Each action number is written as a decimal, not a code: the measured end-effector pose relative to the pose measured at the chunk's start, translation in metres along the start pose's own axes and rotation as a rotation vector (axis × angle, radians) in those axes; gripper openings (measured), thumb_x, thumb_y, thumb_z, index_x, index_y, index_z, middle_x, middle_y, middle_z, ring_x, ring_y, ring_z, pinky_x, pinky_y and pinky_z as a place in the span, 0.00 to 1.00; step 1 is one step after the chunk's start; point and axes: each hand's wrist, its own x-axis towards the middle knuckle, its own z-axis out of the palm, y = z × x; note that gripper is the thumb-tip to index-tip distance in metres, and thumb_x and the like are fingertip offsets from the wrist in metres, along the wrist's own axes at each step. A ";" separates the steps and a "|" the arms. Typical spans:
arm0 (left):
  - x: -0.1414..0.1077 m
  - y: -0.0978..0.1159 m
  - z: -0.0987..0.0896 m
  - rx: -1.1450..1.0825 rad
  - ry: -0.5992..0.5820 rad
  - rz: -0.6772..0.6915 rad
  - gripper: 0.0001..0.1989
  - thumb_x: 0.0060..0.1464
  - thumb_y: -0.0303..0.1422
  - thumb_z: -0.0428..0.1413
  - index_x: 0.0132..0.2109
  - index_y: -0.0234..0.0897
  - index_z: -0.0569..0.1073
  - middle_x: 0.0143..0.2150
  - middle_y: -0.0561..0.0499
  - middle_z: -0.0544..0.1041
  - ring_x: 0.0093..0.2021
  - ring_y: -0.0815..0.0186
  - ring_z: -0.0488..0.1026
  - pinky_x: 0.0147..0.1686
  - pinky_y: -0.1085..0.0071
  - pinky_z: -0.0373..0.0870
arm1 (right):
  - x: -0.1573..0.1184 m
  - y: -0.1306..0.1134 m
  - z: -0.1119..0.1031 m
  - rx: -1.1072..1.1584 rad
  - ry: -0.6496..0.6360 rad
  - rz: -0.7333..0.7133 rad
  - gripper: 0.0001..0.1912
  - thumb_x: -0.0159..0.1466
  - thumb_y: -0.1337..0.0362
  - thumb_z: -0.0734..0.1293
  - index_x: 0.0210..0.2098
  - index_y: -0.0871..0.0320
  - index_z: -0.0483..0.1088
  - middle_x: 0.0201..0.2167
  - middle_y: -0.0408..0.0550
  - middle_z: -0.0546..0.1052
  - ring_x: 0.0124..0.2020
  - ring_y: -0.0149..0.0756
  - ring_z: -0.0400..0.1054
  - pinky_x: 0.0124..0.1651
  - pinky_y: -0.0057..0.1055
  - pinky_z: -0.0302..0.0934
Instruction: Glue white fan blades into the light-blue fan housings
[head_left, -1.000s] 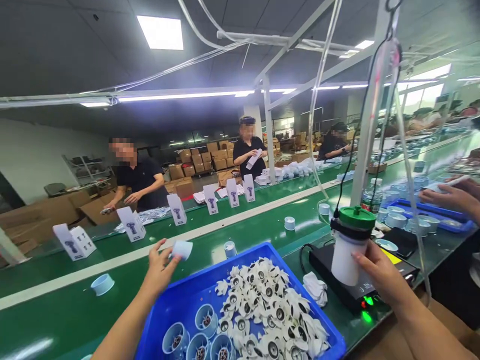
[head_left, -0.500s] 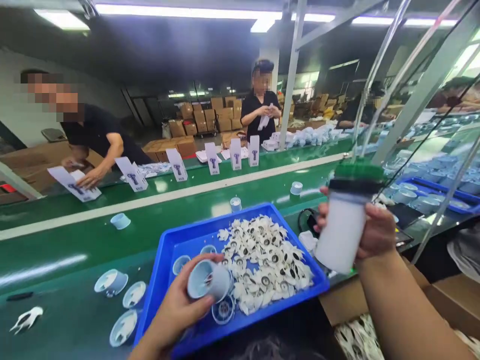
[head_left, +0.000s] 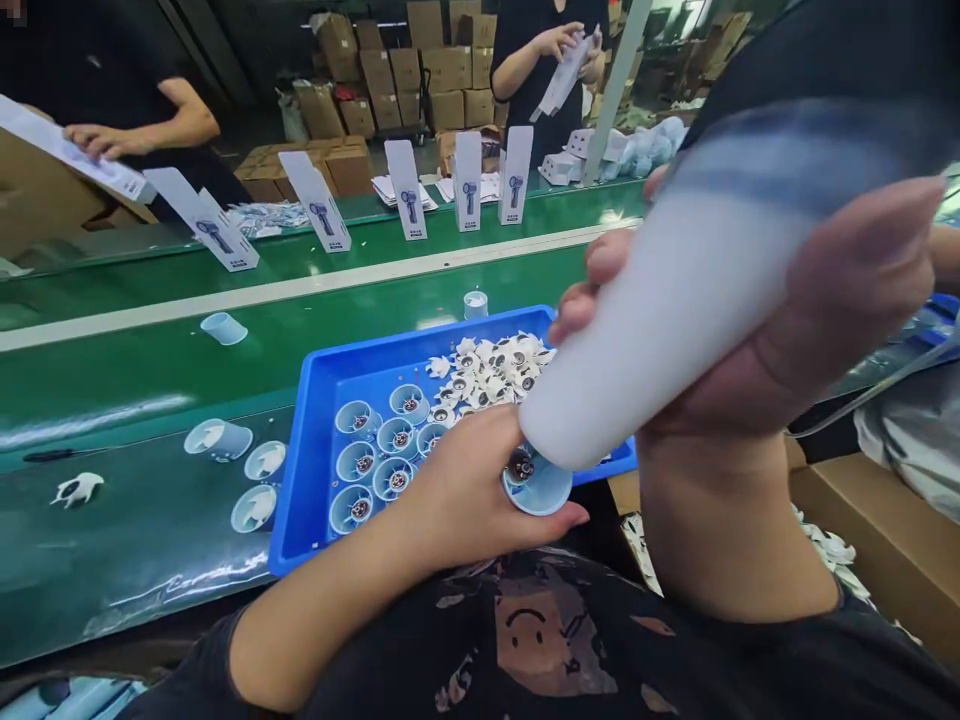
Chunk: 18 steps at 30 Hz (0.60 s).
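In the head view my left hand (head_left: 465, 490) is wrapped around a light blue cup-shaped housing (head_left: 547, 492), its open mouth facing up and a dark motor inside. Gripped in my right hand (head_left: 832, 290) is a large white cylinder (head_left: 660, 310) with a darker, blurred upper end; its kind is unclear. The cylinder is tilted, its rounded lower end over the housing's mouth; whether they touch I cannot tell. Just beyond my left hand, a blue tray (head_left: 319, 375) holds several light blue housings (head_left: 392, 478) with motors and a heap of white fan impellers (head_left: 487, 370).
Left of the tray stand several housings with white impellers (head_left: 259, 508) and one loose impeller (head_left: 77, 490). White boxes (head_left: 405, 190) line the far side of the green conveyor (head_left: 360, 300), where two people handle packaging. A carton (head_left: 870, 510) is at lower right.
My right hand has brought the white cylinder left and tilted it over the housing. My left hand has moved right and nearer to me with the housing. The view has dipped downward.
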 end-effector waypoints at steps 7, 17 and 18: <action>0.006 0.007 0.000 -0.025 -0.032 0.006 0.19 0.44 0.35 0.69 0.42 0.35 0.74 0.39 0.50 0.78 0.37 0.61 0.75 0.38 0.66 0.70 | 0.001 0.002 -0.004 -0.012 0.015 -0.068 0.32 0.61 0.34 0.64 0.44 0.57 0.62 0.32 0.38 0.76 0.31 0.35 0.75 0.41 0.35 0.74; -0.040 -0.066 -0.024 0.232 0.007 -0.406 0.27 0.49 0.42 0.64 0.55 0.40 0.71 0.53 0.44 0.78 0.51 0.51 0.76 0.49 0.55 0.74 | -0.025 0.032 -0.099 -0.324 0.374 -0.049 0.29 0.53 0.37 0.73 0.36 0.57 0.71 0.34 0.48 0.73 0.30 0.36 0.72 0.33 0.33 0.70; -0.047 -0.076 -0.027 0.225 0.099 -0.440 0.23 0.49 0.42 0.63 0.52 0.39 0.72 0.51 0.45 0.79 0.50 0.52 0.77 0.50 0.55 0.73 | -0.033 0.037 -0.111 -0.461 0.369 -0.041 0.28 0.59 0.36 0.67 0.39 0.57 0.71 0.37 0.51 0.73 0.33 0.38 0.72 0.34 0.35 0.70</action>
